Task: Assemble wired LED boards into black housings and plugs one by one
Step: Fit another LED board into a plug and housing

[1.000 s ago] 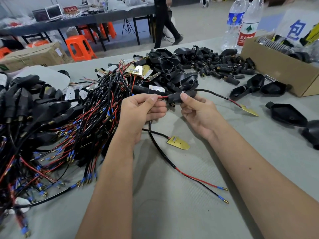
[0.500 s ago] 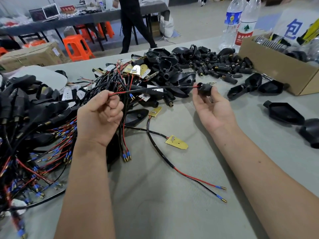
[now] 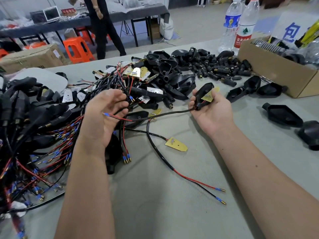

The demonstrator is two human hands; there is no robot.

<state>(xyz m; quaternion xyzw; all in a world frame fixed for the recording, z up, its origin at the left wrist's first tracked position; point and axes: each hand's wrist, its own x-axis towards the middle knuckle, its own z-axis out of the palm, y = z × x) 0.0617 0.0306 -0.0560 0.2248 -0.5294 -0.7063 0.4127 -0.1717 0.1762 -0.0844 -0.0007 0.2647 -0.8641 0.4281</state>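
A: What is lying nearest on the grey table (image 3: 172,213)?

B: A loose black cable with a yellow LED board (image 3: 176,144).

A: And the left hand (image 3: 103,116)?

B: It is lying palm up, fingers relaxed, red and black wire ends (image 3: 110,116) crossing them (blurred).

A: The right hand (image 3: 210,109)?

B: It is gripping a black plastic housing (image 3: 202,94), its board tucked inside, thumb and fingers curling round.

A black housing (image 3: 202,95) sits tilted, a yellow LED board (image 3: 209,96) resting in its open face. Its black cable (image 3: 165,115) trails leftward, ending in red and black blue-tipped leads.
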